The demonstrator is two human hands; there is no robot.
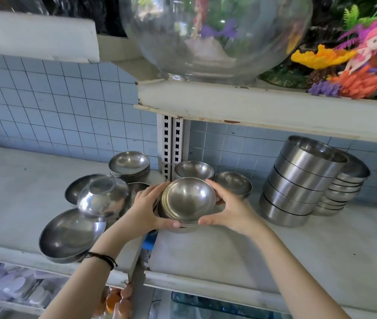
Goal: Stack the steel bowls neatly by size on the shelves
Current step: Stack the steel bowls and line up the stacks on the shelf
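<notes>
hands: left hand (145, 209) and right hand (229, 209) each cup a side of the small nested bowls (188, 199), probably squaring the rims.
left of left hand: loose shallow bowls (68, 233), plus one upside-down bowl (102, 196), look unsorted.
right of right hand: tall stack of straight-sided bowls (298, 183), looks sorted imo.

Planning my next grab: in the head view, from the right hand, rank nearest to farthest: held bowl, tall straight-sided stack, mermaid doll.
1. held bowl: in the right hand.
2. tall straight-sided stack: to its right.
3. mermaid doll: upper shelf, far right.
</notes>
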